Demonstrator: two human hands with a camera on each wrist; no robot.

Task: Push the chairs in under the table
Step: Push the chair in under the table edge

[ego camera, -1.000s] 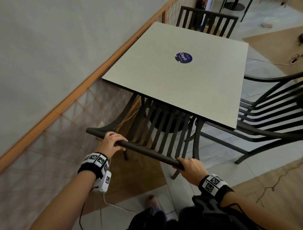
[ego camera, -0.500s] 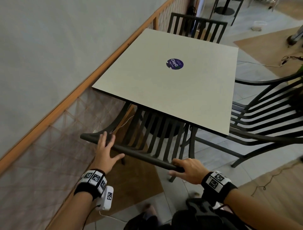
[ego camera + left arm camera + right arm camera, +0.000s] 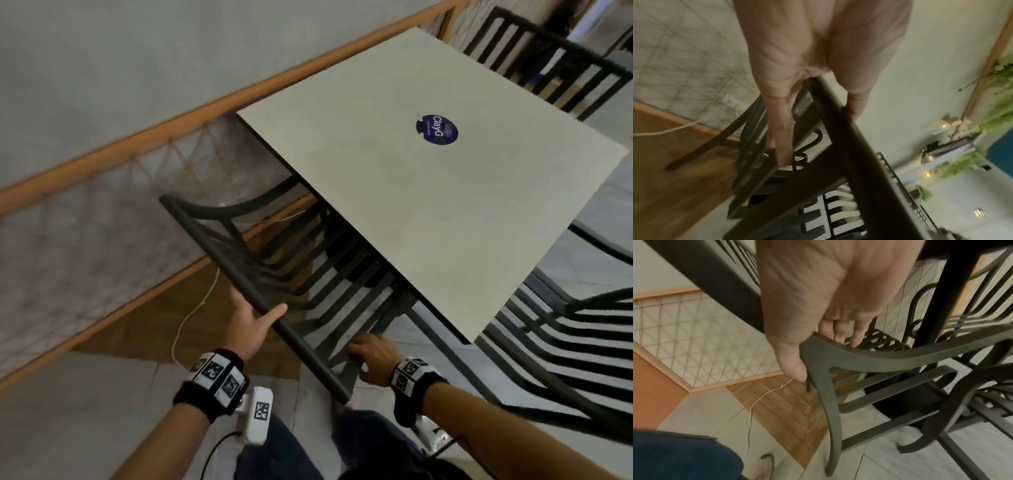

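Head view: three chairs (image 3: 260, 274); one table (image 3: 428, 212); two hands.

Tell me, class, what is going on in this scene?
A person is tucking a dark slatted chair under a pale square table. The left hand holds its top rail with straight fingers, and the right hand rests on the armrest corner. The seat is mostly under the tabletop. Another chair at the right side is not pushed in.

Left hand (image 3: 251, 325) palm up, fingers straight, thumb out, cradling a bar. Right hand (image 3: 371, 356) lower, palm down, fingers straight. Both arms reach forward, banded wrists.
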